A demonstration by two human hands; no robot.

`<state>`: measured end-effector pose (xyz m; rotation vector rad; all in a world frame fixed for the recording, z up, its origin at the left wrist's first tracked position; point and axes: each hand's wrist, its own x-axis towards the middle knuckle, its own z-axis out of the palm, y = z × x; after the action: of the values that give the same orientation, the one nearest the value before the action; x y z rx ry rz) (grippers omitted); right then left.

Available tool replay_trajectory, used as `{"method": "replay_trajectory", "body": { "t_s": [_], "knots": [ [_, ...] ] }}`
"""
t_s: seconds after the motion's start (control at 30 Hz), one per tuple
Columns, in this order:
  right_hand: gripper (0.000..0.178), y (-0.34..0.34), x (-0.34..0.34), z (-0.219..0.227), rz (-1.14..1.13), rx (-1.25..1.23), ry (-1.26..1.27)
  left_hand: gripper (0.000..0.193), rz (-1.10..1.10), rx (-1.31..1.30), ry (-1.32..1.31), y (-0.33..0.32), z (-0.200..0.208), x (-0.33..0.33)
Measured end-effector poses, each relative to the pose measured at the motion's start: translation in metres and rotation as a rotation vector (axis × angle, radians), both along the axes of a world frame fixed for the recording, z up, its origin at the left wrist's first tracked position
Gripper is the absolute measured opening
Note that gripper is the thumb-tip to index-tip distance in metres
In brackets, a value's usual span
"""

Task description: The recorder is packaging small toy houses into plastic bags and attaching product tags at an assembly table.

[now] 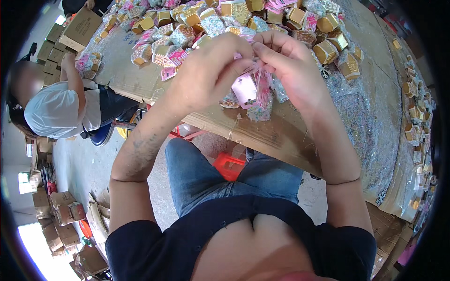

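Observation:
Near the front edge of the table, my left hand point(204, 70) and my right hand point(295, 63) meet with their fingertips pinched together. Between them they grip a sheer pink ribbon point(264, 86) at the top of a small ornament. That ornament point(244, 90) hangs just below the fingers; it has a shiny pale pink face and beaded, glittery edges. My fingers cover its top, so the exact hold on the ribbon is partly hidden. Right behind my hands lies a heap of similar gold and glittered ornaments point(213, 25), several with pink tags.
Cardboard covers the table point(286, 136), with loose glitter point(354, 131) spread on the right. More gold ornaments point(415, 112) line the far right. At the left, another person point(56, 107) sits by the table. Stacked cartons point(82, 28) stand behind; a red stool point(228, 166) is below.

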<state>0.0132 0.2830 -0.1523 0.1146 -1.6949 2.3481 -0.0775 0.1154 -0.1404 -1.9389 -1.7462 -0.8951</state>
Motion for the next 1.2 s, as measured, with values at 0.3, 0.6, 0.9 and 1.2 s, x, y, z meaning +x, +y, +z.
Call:
{"method": "replay_trajectory", "body": {
  "t_s": [0.3,0.6,0.9,1.2],
  "knots": [
    [0.007,-0.013,0.007,0.006,-0.249,0.569,0.282,0.018,-0.219,-0.082,-2.028,-0.007,0.01,0.011],
    [0.009,-0.008,0.005,0.002,-0.085,0.418,0.186,0.022,0.059,-0.191,-1.522,-0.022,0.024,0.009],
    [0.009,-0.007,0.006,0.006,-0.436,1.1,0.516,0.02,0.108,-0.043,-1.533,-0.016,0.007,0.015],
    [0.011,-0.012,0.007,0.002,-0.577,1.214,0.573,0.01,0.265,0.243,-1.149,-0.002,-0.012,0.033]
  ]
}}
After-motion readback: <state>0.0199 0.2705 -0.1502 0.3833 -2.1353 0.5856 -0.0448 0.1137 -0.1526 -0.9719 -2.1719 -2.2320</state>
